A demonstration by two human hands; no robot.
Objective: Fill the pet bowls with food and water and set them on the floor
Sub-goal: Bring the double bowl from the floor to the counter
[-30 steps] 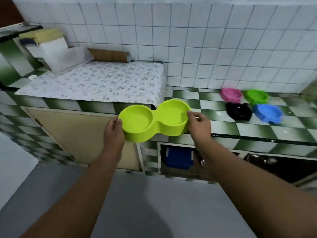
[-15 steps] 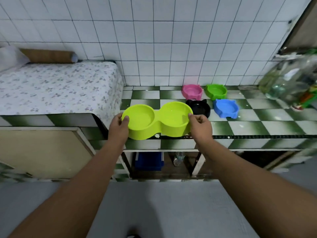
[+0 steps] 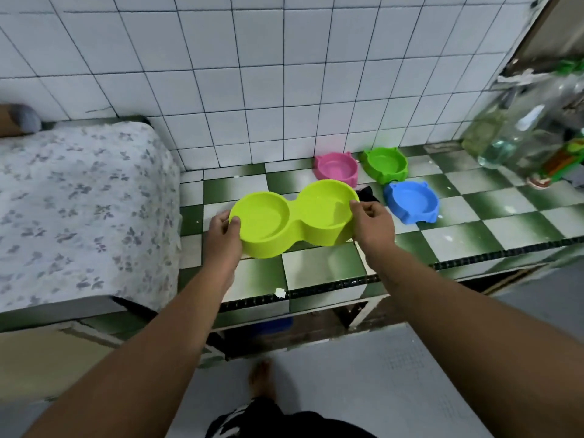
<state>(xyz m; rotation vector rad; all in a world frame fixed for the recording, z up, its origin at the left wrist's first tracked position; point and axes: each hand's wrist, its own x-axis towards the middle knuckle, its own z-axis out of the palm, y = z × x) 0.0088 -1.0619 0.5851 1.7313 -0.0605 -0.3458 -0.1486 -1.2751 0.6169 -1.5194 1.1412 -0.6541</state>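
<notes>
Item: lime double bowl (image 3: pixel 294 216), wells apparently empty. I see left hand (image 3: pixel 222 235) and right hand (image 3: pixel 374 227) gripping its ends over counter (image 3: pixel 322 270). Filling, floor placement outstanding.

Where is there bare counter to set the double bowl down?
Bare tiles: from the double bowl to the front edge of the counter; between floral cloth and pink bowl; front-right of the blue bowl. Crowded: around green bowl, black bowl, bottles far right.

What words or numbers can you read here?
None can be read.
The lime-green plastic double bowl, the pink plastic bowl, the green plastic bowl and the blue plastic bowl show no print.
The green-and-orange packet at the right edge is too blurred.
</notes>
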